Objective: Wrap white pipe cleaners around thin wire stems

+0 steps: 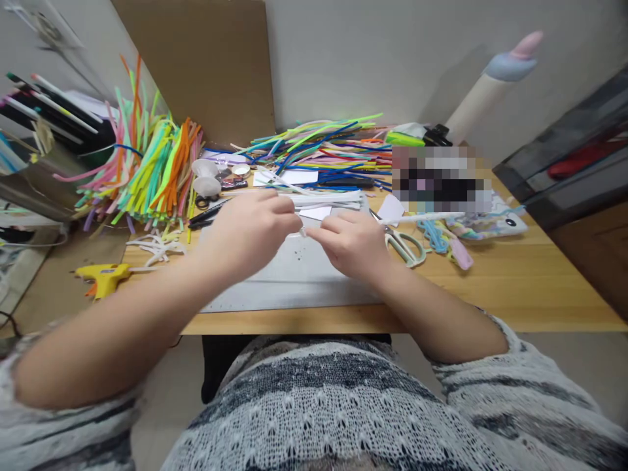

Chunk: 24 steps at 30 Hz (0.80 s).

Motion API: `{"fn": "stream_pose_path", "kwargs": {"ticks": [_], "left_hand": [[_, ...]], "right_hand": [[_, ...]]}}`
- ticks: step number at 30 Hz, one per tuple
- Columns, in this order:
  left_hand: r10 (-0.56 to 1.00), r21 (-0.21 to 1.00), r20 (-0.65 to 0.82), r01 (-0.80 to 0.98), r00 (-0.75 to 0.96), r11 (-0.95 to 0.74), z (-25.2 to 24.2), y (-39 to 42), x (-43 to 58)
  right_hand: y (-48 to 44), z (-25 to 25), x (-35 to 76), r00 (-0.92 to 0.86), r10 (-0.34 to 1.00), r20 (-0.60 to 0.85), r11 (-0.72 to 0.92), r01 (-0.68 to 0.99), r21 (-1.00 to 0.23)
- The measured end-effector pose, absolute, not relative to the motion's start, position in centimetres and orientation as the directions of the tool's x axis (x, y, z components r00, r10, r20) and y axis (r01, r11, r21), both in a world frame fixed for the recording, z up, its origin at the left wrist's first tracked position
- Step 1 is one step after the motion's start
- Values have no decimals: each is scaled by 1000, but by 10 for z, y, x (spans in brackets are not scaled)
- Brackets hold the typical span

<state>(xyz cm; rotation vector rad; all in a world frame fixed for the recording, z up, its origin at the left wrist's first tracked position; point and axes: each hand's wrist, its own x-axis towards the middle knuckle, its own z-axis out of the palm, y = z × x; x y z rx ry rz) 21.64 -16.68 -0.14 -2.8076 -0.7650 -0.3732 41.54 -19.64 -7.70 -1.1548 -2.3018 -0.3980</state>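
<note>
Over a white mat, my left hand and my right hand meet with their fingertips almost touching. A white pipe cleaner sticks out to the right from behind my right hand, which is closed in a pinch. Between the two sets of fingertips shows a small white end, and my left fingers are pinched at it. The stretch inside my right hand is hidden. Beyond my hands lie several white pipe cleaners and a white paper piece.
Pale-handled scissors lie right of my right hand. A yellow glue gun and white scraps are at left. Colourful pipe cleaners are bunched behind them, more along the wall. A phone lies at right.
</note>
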Motion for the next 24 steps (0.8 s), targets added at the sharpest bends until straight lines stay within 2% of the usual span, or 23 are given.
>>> {"fn": "stream_pose_path", "kwargs": {"ticks": [2,4,7,11,14,16,18,21,22,24], "left_hand": [[439,21,190,443,878,-896,11,-150,210],[394,164,85,377,915,-911,18,-135,203],[443,305,-26,429,896,-850,14,-122,194],[634,502,-68,576,770,-645,-20,-130,192],[719,603,-68,602,692,-523,-54,-151,196],[736,569,53,585,674,-577,-71,-168,200],[707,406,174,605,685,-686,-77,-184,203],[545,43,267,555,795,-831,-61,-197,204],[479,-41,260,505,838,-862,-51,-197,204],[413,-121,241,449,878,-885,-25,-191,202]], "right_hand": [[-193,-77,417,-610,552,568,712,700,59],[-190,-77,419,-679,470,563,812,583,24],[-189,-77,418,-694,414,589,902,402,-160],[-194,-77,412,-564,509,650,853,230,-469],[-198,-77,408,-412,647,642,761,304,-573],[-199,-79,407,-314,729,608,681,427,-595],[-199,-82,407,-244,784,570,591,576,-565],[-198,-87,407,-265,795,546,517,767,-381],[-197,-87,407,-300,786,540,514,803,-301],[-197,-87,408,-390,754,528,541,825,-163]]}}
